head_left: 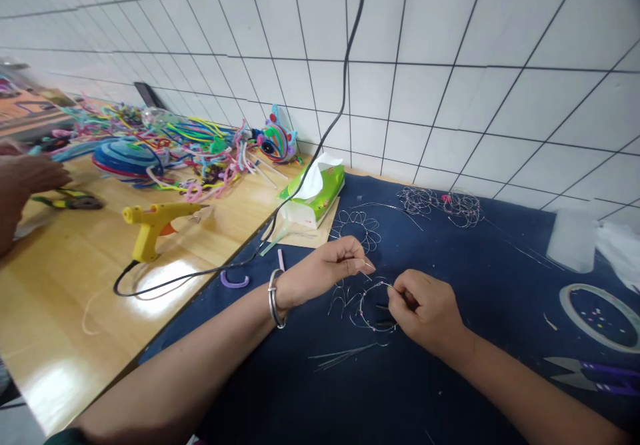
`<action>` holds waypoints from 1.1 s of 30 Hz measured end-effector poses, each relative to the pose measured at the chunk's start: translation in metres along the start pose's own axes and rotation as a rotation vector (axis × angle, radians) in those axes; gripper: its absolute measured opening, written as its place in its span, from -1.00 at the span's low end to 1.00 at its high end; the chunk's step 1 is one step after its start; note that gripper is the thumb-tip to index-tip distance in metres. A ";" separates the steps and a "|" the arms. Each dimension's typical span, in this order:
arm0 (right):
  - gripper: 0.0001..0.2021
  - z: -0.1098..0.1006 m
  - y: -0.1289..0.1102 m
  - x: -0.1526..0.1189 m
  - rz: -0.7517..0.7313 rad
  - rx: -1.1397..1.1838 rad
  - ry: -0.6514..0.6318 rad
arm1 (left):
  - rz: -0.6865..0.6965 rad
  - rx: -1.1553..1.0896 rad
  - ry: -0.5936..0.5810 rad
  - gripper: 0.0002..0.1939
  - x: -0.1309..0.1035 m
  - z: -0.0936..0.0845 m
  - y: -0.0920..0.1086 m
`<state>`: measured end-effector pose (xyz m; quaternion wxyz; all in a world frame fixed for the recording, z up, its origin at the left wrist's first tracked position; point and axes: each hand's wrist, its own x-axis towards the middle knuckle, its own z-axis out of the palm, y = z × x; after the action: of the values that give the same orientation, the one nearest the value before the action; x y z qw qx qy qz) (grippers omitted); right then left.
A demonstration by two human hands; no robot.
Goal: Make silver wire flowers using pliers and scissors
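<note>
Between the thumb and fingers of my left hand (333,268), which wears a silver bangle (273,300), is a short piece of thin wire (369,266). My right hand (427,308) pinches the upper right side of a beaded wire ring (362,312) that has small loops on its outside. The right fingertips partly cover the ring. A dark tool (384,323), its kind unclear, shows through the ring. Just behind my left hand lies a flower-shaped wire piece (357,225). Several straight wires (343,357) lie on the dark blue cloth in front.
At left are a yellow glue gun (155,225), colourful pipe cleaners (215,145) and another person's hand (33,182) by pliers (70,198). A tissue pack (320,192) stands behind. Tangled beaded wires (463,208), a round bead dish (567,305) and purple-handled snips (595,375) are right.
</note>
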<state>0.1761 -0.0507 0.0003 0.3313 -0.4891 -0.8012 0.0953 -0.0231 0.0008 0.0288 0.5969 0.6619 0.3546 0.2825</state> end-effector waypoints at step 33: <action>-0.87 -0.001 -0.001 0.002 -0.086 -0.039 0.073 | 0.354 0.755 0.194 -0.89 -0.013 0.010 0.014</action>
<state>0.1758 -0.0495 0.0024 0.3544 -0.4638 -0.8106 0.0473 -0.0206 -0.0160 0.0420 0.2189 0.8551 0.3683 0.2919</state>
